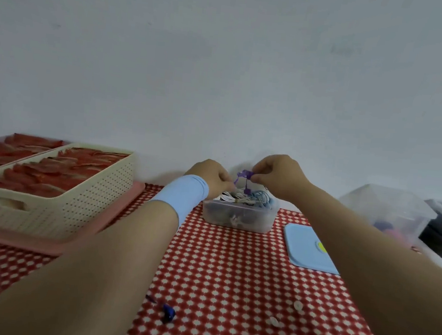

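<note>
A small clear plastic box (239, 218) stands on the red-and-white checked cloth (230, 272), filled with tangled white, blue and purple cords (246, 198). My right hand (279, 176) pinches a purple cord (244, 176) and holds it above the box. My left hand (210, 175), with a light blue band on the wrist, reaches into the box's left end; its fingers are curled on the cords there. The box's light blue lid (306, 248) lies flat to the right.
A cream perforated basket (74, 206) of red packets sits on a pink tray (116, 216) at the left. Clear bins (390, 209) stand at the right. A small blue piece (169, 313) and white buttons (298, 306) lie on the near cloth.
</note>
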The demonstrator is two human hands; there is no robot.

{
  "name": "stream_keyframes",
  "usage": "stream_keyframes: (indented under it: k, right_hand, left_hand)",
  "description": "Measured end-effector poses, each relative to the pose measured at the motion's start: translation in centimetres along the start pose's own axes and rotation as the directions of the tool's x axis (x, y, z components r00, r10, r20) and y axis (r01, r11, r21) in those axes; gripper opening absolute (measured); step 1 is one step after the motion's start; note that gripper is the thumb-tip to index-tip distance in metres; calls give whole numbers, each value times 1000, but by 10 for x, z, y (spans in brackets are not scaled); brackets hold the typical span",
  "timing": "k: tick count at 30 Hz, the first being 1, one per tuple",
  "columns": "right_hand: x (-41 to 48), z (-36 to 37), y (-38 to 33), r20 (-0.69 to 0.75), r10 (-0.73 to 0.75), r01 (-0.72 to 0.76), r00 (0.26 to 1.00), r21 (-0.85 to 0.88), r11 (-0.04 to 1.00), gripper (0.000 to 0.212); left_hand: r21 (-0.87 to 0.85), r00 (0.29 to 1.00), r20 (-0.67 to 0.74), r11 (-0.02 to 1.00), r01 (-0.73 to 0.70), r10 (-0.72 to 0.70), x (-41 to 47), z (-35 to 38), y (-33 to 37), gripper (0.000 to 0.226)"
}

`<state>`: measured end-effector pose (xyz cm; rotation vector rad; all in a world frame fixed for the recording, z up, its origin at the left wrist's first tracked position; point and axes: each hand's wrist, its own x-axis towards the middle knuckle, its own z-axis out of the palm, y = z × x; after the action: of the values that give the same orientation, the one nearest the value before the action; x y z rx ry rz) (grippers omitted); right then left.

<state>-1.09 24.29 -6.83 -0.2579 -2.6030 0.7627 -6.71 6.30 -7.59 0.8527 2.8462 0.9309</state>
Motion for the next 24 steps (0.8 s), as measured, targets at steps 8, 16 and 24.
stream_keyframes:
  k: [8, 16, 24]
  right_hand:
    - [4, 16, 13, 63, -30, 40, 998, -159, 987, 24]
    - [-14, 8, 0, 263, 36, 74, 964, -396, 915, 34]
    - [-63, 6, -71, 240, -216, 246, 947, -106, 963, 25]
  left_hand:
    - [61, 989, -38, 989, -138, 141, 11, 10, 0, 25]
    - [180, 984, 115, 971, -157, 138, -9, 4, 3, 41]
    - [97, 995, -16, 990, -101, 103, -83, -30, -20, 26]
